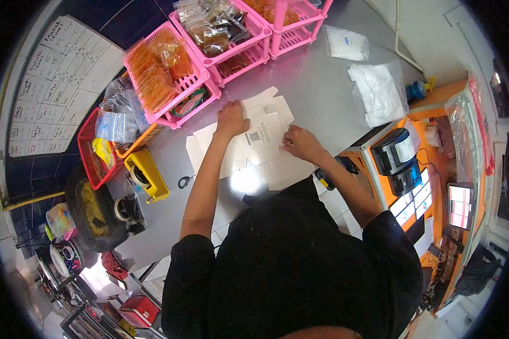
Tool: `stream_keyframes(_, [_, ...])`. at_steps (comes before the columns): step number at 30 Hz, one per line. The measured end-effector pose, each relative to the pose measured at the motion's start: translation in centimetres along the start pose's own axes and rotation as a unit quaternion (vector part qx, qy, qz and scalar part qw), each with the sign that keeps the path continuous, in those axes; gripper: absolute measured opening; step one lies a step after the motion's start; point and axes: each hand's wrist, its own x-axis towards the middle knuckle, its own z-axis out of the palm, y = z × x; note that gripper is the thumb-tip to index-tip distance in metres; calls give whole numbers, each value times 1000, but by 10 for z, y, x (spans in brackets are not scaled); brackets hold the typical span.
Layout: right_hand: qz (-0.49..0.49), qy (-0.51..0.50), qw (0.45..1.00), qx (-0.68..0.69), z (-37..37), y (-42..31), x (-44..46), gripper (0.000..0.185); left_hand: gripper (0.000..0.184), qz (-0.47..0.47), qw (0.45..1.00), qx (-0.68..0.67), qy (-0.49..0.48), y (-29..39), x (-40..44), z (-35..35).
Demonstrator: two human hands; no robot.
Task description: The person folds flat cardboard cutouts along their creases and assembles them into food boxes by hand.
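Observation:
An unfolded white cardboard box blank (pixel 258 135) with a printed code on it lies on the steel table (pixel 316 85). My left hand (pixel 232 120) rests on the cardboard's upper left part, fingers pointing away from me and fairly close together; whether they grip its edge I cannot tell. At the right side of the printed panel, my right hand (pixel 301 144) pinches the cardboard's edge between thumb and fingers. Flaps of the blank spread out beyond both hands.
Pink baskets (pixel 201 70) of sauce packets stand behind the cardboard. Left are a yellow tape dispenser (pixel 147 175), a black ring-shaped item (pixel 184 182) and a red basket (pixel 89 150). White packages (pixel 377 95) lie right, near a black machine (pixel 396 158).

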Motion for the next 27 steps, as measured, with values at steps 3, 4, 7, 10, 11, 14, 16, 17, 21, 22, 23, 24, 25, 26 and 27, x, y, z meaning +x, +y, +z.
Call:
stream_keyframes(3, [2, 10, 1000, 4, 2, -3, -3, 19, 60, -18, 1000, 5, -20, 3, 4, -5])
stream_keyframes(4, [-4, 9, 1000, -20, 6, -4, -4, 19, 63, -16, 1000, 11, -18, 2, 2, -5])
stream_keyframes(7, [-29, 46, 998, -44, 32, 6, -12, 18, 63, 38, 999, 14, -17, 3, -1, -6])
stream_keyframes(10, [-85, 156, 984, -29, 53, 14, -30, 17, 50, 210, 967, -17, 145, -27, 8, 31])
stream_keyframes(11, [-67, 130, 989, -13, 47, 5, -36, 22, 44, 218, 969, -20, 116, -31, 12, 35])
stream_keyframes(14, [-115, 203, 972, 29, 39, -4, -53, 24, 42, 179, 982, -55, -4, -24, 19, 16])
stream_keyframes(16, [-80, 168, 983, 9, 33, -17, -64, 18, 44, 148, 981, -101, -76, -17, 14, 5])
stream_keyframes(17, [-71, 171, 983, 5, 37, -19, -65, 18, 44, 139, 980, -91, -105, -14, 15, -1])
stream_keyframes(21, [-31, 140, 990, -14, 54, -14, -72, 19, 44, 90, 959, -98, -250, -3, 16, -9])
stream_keyframes(22, [-25, 124, 992, -20, 56, -14, -73, 19, 44, 74, 945, -111, -297, -7, 21, -3])
stream_keyframes(23, [-19, 109, 994, -26, 57, -12, -73, 19, 44, 114, 952, -97, -266, -13, 21, 5])
stream_keyframes(24, [-9, 65, 996, -63, 43, -18, -72, 19, 44, 154, 957, -84, -232, -18, 22, 13])
stream_keyframes(25, [3, 20, 995, -98, 19, -32, -74, 20, 43, 194, 958, -72, -199, -17, 23, 18])
stream_keyframes(26, [15, -26, 991, -129, 6, -41, -74, 21, 42, 216, 960, -50, -169, 3, 9, 5])
stream_keyframes(27, [1, 66, 989, -129, 6, -42, -68, 22, 42, 218, 960, -50, -168, 19, 0, -5])
